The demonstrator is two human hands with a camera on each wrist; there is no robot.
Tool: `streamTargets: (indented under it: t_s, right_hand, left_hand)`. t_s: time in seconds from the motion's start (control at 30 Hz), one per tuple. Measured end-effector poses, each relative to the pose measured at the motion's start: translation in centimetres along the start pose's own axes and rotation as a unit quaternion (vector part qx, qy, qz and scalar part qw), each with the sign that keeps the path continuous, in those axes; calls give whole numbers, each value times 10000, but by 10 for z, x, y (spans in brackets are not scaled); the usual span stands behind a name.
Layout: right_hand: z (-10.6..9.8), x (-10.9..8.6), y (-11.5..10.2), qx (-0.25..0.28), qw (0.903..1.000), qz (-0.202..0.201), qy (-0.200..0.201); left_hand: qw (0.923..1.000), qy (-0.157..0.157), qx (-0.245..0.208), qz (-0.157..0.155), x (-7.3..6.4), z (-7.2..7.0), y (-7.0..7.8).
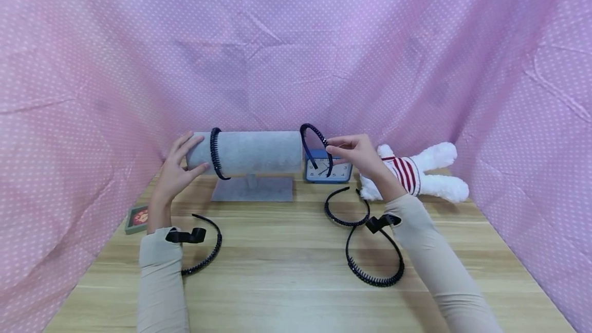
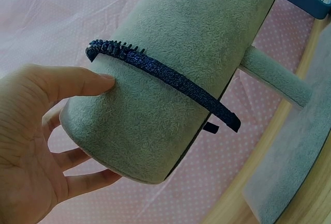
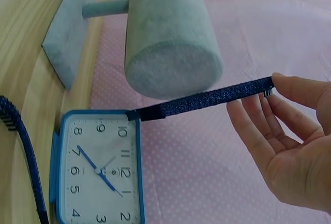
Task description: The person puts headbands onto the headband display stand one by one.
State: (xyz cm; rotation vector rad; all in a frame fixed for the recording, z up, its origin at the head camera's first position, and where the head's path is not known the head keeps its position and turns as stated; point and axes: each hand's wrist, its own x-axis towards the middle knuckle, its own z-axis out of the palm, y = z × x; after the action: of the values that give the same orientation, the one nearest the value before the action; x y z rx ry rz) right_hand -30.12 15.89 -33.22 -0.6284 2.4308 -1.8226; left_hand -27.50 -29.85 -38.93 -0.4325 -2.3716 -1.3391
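Note:
A grey plush display stand [image 1: 259, 152] has a horizontal roll on a short post and flat base. My left hand [image 1: 173, 176] grips the roll's left end, thumb in front and fingers around the end. A black toothed headband [image 2: 178, 79] sits around the roll just inward of that thumb. At the opposite end, my right hand [image 1: 359, 155] pinches another dark headband [image 3: 207, 100] by its side. This held headband stands upright, arch up, just off the roll's right end face in the head view.
Two headbands [image 1: 376, 282] [image 1: 344, 223] lie on the wooden table [image 1: 277, 281] at right, and one [image 1: 215, 253] beside the left forearm. Behind the held headband stands a blue clock [image 1: 342, 172]. A white plush toy [image 1: 437, 186] lies right; a small green frame [image 1: 134, 229] lies left.

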Motion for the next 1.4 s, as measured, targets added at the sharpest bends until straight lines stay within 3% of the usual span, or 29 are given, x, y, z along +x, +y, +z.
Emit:
streamTargets:
  t_s: [0.4, 0.93, 1.4]
  right_hand:
    - [25, 8, 9, -232, 9989, -208, 353]
    - [49, 17, 14, -48, 9984, -274, 487]
    - [63, 18, 23, -179, 9983, -238, 509]
  left_hand:
    - [10000, -24, 10, -30, -2, -1, 3]
    - [10000, -1, -32, -29, -2, 0, 7]
    - [10000, -11, 12, -73, 0, 0, 0]
